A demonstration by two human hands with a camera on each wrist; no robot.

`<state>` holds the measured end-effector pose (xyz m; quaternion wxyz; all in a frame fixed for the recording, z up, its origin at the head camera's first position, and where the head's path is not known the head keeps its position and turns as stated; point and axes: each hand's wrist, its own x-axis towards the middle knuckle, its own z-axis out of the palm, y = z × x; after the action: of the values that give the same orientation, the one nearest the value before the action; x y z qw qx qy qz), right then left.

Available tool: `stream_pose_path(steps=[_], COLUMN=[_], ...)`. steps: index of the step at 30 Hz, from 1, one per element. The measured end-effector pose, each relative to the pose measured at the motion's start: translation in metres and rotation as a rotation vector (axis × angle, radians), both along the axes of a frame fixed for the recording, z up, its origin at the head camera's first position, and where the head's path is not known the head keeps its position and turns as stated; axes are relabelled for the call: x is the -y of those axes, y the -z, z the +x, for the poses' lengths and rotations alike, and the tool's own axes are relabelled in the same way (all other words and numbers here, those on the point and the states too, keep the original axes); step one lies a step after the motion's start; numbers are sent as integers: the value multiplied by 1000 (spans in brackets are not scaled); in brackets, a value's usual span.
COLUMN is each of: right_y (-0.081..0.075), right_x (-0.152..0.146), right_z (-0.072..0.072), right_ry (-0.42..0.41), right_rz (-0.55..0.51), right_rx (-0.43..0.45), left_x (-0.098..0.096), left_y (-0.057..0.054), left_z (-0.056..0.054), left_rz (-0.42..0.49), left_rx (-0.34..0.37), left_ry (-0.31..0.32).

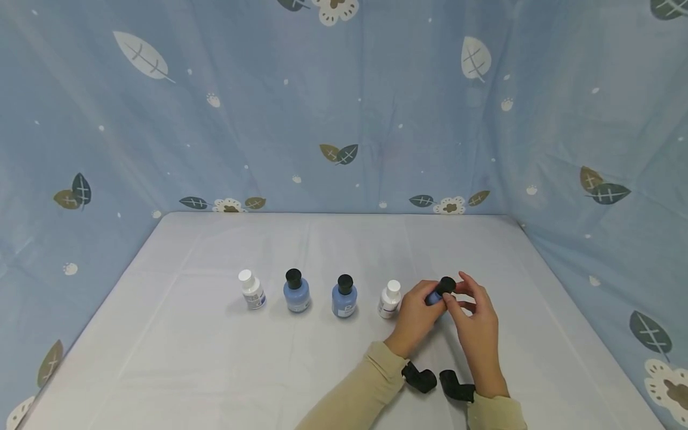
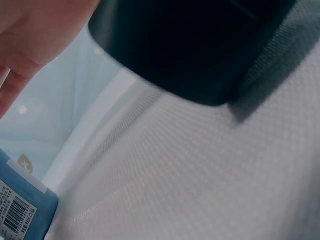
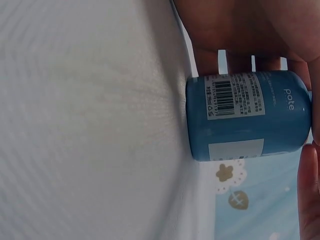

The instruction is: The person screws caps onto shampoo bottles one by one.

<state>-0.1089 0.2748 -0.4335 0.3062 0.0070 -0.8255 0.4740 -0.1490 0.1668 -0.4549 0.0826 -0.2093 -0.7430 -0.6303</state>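
Note:
At the right end of a row of bottles, my left hand (image 1: 418,313) grips a blue bottle (image 1: 432,298) by its body. The right hand (image 1: 477,322) pinches the bottle's black cap (image 1: 445,285) between thumb and fingers. In the right wrist view the blue bottle (image 3: 235,130) shows its barcode label, its base at the white table surface and fingers wrapped behind it. The left wrist view catches only the lower part of the blue bottle (image 2: 37,212) at its left edge. Just left of my left hand stands a white bottle (image 1: 389,300) with a white cap.
Farther left stand two blue bottles with black caps, one nearer (image 1: 344,297) and one beyond it (image 1: 297,291), then another white bottle (image 1: 252,290). Black wrist cameras (image 1: 419,378) sit below both hands, close together. A blue patterned curtain (image 1: 269,107) surrounds the white table (image 1: 188,358).

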Motion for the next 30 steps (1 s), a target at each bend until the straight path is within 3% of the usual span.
stream_pose_path(steps=[6,13,16,23,30], right_y=[19,-11,-14,-15,-15], right_x=[-10,4,3,1,1], right_z=[-7,6,7,10,11], right_ry=[0,-120,-152,-129,-19], right_rz=[35,94,118,127,120], right_rx=[24,39,66,119,151], left_x=[0,1,1,1,0], left_y=[-1,0,-1,2,2], left_z=[1,1,1,1,0], left_rz=[-17,-6,-4,-8,-6], left_rx=[16,6,-4,-7,-3], left_ry=[-15,-16,-13,-8,-7])
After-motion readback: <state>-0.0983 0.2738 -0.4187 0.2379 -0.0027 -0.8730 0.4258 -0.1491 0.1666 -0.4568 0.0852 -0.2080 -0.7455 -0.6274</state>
